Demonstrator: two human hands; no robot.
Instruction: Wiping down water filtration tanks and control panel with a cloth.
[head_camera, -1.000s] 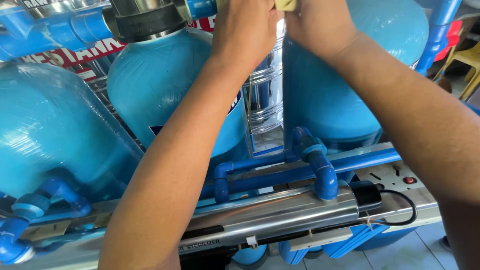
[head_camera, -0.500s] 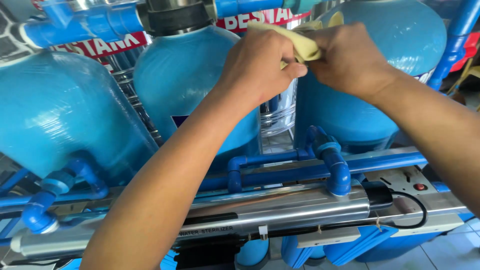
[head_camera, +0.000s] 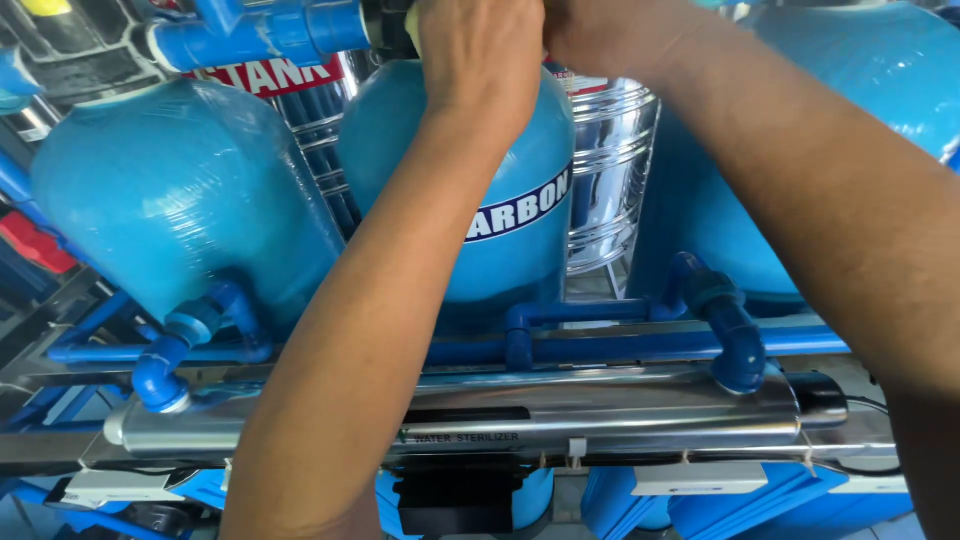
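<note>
Gripping black valve (head_camera: 385, 25) atop middle blue tank (head_camera: 510, 180): both hands, L (head_camera: 480, 50) & R (head_camera: 610, 30), closed; contents unseen.

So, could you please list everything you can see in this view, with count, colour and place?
blue tanks: three, blue, standing side by side across the frame; the middle one has a dark band with white lettering.
steel tank: one, shiny ribbed metal, behind, between the middle and right blue tanks.
blue pipes: several, blue, with elbows, running below the tanks and along the top left.
steel tube: one, silver, lying horizontally under the pipes, dark cap at its right end.
black cable: one, at the tube's right end.
left hand: one, at the top of the middle blue tank, grip unclear.
right hand: one, beside the left hand, partly cut off by the top edge.
</note>
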